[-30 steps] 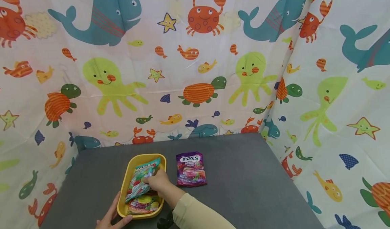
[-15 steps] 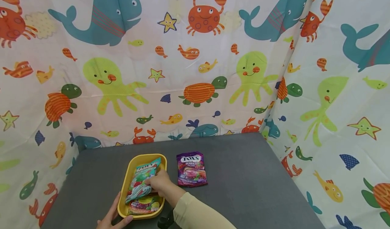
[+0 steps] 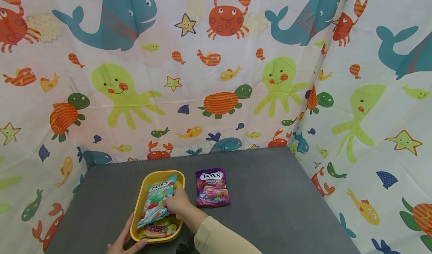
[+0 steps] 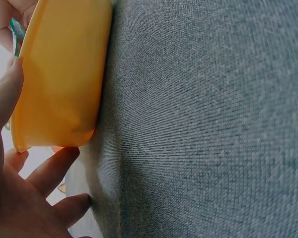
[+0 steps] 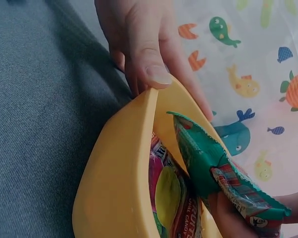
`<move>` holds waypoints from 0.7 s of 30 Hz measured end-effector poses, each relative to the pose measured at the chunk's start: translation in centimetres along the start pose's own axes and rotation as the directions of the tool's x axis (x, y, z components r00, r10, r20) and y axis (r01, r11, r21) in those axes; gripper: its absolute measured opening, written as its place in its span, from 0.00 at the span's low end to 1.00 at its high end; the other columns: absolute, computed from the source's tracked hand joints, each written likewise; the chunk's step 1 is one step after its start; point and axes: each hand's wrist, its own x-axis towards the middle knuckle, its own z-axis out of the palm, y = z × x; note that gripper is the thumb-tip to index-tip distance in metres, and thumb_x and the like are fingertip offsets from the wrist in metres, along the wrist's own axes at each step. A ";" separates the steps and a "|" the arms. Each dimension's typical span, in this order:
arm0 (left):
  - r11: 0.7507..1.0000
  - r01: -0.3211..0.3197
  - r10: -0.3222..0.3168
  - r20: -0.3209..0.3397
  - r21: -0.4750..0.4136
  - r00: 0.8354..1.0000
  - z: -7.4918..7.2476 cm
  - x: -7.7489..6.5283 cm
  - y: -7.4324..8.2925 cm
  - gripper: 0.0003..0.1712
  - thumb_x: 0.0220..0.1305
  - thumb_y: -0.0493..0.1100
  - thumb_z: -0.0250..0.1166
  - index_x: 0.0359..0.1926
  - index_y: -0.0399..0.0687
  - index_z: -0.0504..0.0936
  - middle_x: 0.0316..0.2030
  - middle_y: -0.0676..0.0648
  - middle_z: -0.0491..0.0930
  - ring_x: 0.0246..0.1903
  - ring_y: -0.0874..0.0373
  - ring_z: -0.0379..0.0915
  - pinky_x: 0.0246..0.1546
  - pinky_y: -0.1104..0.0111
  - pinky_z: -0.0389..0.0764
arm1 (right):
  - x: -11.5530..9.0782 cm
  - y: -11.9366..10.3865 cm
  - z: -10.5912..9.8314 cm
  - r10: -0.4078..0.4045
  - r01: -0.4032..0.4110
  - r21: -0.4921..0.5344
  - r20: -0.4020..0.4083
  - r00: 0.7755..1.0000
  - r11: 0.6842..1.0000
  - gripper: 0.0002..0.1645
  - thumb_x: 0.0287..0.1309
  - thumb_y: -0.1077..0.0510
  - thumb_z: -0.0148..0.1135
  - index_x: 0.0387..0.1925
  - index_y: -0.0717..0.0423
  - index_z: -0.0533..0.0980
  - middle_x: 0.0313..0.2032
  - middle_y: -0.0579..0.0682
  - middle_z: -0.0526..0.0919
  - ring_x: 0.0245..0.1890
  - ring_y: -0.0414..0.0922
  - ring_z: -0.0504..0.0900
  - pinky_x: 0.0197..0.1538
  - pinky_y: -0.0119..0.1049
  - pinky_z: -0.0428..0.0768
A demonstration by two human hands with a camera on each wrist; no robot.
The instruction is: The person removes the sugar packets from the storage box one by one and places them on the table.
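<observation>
Pinching the teal Fox's candy bag (image 3: 154, 204) at its right side with the thumb and fingers of my right hand (image 3: 179, 203). Glossy, crinkled film, serrated edge, pillow shape, held tilted. My left hand (image 3: 122, 239) is spread wide at the near-left corner of the yellow plastic tub (image 4: 64, 74), thumb on the rim, fingers fairly straight along the outer wall. Tub: smooth, rounded corners, deep sides. It sits on the table (image 3: 263, 190), covered in grey woven fabric with visible weave.

Around: purple Fox's Berries bag (image 3: 212, 188) lies flat just right of the tub, near my right forearm. Cream sleeve (image 3: 222, 237) on that arm; black object (image 3: 185, 248) by it, partly hidden, can't tell what. Sea-creature curtain (image 3: 189, 107) behind and at the sides, with creases. My right hand blocks part of the tub's right rim.

In the tub: the teal bag, slanting over the Fox's Fruits bag (image 5: 169, 196), which lies at the near end. Can't tell if the two touch.
</observation>
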 end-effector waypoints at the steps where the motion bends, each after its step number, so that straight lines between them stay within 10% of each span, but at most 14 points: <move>1: 1.000 -0.002 0.002 0.000 0.001 1.000 0.0 0.0 0.0 0.66 0.53 0.71 0.62 0.74 0.55 0.26 0.66 0.34 0.59 0.67 0.24 0.32 0.41 0.20 0.26 | -0.1 -0.1 -0.1 -0.005 0.005 -0.010 0.001 1.000 1.000 0.13 0.56 0.65 0.64 0.43 0.63 0.74 0.31 0.52 0.80 0.29 0.46 0.83 0.33 0.44 0.85; 21: 1.000 0.004 -0.004 -0.015 -0.018 1.000 0.0 0.6 -0.6 0.71 0.48 0.73 0.65 0.74 0.54 0.26 0.65 0.33 0.61 0.67 0.25 0.35 0.41 0.21 0.29 | -1.9 -1.6 -3.0 -0.084 0.081 0.038 0.082 0.993 0.996 0.16 0.58 0.64 0.62 0.49 0.62 0.76 0.35 0.52 0.82 0.33 0.44 0.83 0.36 0.42 0.85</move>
